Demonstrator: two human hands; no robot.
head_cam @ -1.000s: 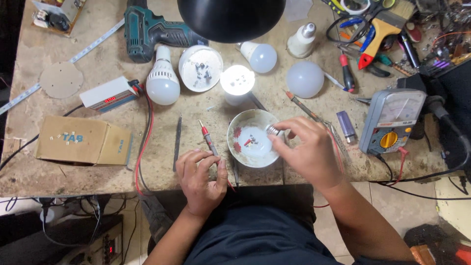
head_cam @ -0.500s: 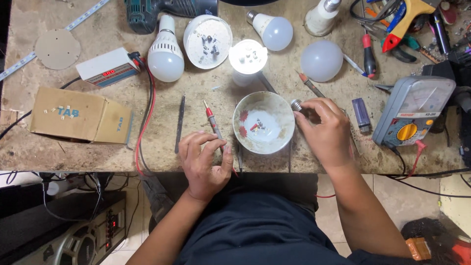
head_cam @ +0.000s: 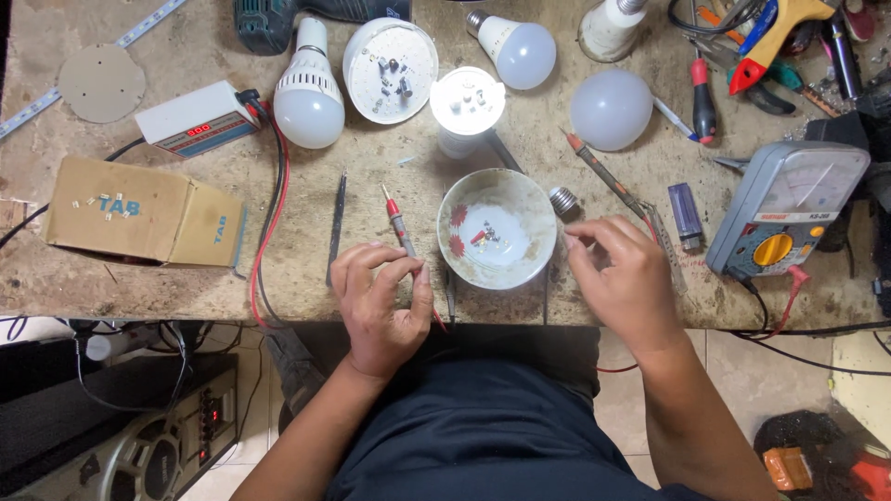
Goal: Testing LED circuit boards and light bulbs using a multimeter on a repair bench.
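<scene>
Left hand (head_cam: 382,299) at the bench's front edge, fingers curled around the red probe (head_cam: 400,223): thin red-and-grey stick with a pointed metal tip aimed away from the body, lying just left of the bowl (head_cam: 497,190). Bowl is white, red flower marks inside, a few tiny parts at the bottom. Right hand (head_cam: 629,276) just right of the bowl, fingers loosely bent, gripping nothing. Metal screw base (head_cam: 562,199) lies just beyond its fingertips, against the bowl's rim. Meter (head_cam: 785,211) sits further right.

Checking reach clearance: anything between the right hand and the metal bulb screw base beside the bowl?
Nothing visible. The right hand sits just below the silver threaded bulb base, fingertips apart from it, bare tabletop between. The white floral bowl lies left of that path.
</scene>
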